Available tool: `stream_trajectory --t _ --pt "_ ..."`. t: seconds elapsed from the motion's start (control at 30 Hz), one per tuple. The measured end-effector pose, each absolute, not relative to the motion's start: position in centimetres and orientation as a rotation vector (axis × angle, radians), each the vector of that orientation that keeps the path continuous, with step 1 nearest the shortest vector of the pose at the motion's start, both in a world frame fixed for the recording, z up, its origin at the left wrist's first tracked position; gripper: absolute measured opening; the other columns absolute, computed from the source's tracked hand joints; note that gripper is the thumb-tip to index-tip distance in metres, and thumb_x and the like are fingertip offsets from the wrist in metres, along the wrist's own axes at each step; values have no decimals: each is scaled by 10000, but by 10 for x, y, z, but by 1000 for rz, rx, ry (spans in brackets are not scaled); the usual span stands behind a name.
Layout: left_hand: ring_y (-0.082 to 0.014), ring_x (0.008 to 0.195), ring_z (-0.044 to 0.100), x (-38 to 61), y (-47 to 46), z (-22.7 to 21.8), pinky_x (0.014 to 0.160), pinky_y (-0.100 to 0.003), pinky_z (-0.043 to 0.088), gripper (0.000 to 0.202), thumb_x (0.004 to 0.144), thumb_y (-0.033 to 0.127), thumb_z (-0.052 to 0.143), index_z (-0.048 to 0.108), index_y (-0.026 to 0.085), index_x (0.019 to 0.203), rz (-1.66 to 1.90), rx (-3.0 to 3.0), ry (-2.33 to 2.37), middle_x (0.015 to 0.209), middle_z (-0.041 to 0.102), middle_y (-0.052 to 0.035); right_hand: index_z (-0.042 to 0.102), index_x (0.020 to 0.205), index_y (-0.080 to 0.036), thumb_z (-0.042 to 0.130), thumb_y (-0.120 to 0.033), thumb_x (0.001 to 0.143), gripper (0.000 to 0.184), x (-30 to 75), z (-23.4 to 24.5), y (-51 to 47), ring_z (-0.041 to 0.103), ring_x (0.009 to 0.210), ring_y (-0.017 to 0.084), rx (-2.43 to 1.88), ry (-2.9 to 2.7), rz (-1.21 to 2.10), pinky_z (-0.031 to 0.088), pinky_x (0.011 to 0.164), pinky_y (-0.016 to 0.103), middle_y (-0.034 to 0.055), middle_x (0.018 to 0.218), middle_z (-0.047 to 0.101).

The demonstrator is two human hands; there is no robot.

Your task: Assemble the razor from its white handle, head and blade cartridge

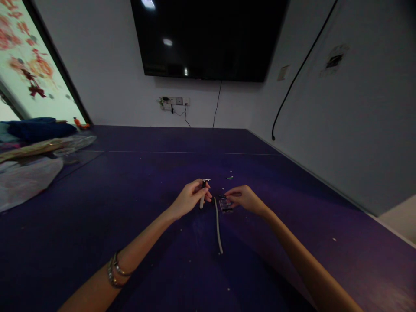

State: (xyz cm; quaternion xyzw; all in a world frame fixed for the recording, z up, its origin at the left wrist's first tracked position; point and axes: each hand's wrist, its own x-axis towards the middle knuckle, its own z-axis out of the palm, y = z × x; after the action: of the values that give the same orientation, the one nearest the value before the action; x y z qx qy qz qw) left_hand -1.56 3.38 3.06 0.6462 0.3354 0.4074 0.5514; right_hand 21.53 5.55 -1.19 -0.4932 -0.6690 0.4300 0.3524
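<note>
My left hand (191,198) is closed around a T-shaped tool (202,201) that looks like a razor, with a pale lower handle, a dark upper part and a narrow bright head on top. Close by on the right, my right hand (242,199) pinches a small black piece (222,197), its exact kind too small to tell. Beneath those fingertips is a clear plastic packet (224,206) with dark bits in it. A long pale strip (218,227) lies between the hands and runs toward me; whether its far end touches the packet I cannot tell.
The broad purple surface (146,251) carries scattered white specks. A small greenish item (229,177) lies beyond my right hand. Dark blue cloth (42,129) and plastic bags (32,177) are piled at far left. A television (208,39) and a hanging black cable (300,71) are on the walls.
</note>
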Motion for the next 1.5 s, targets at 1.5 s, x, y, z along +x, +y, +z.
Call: stream_trajectory --t 1.5 --pt "-99 464 470 13 0 -12 462 -213 322 329 758 397 629 356 217 718 1232 1939 1169 530 463 76 709 898 -193 575 -201 791 172 174 48 6 655 734 149 -906 -1812 758 539 669 266 51 838 688"
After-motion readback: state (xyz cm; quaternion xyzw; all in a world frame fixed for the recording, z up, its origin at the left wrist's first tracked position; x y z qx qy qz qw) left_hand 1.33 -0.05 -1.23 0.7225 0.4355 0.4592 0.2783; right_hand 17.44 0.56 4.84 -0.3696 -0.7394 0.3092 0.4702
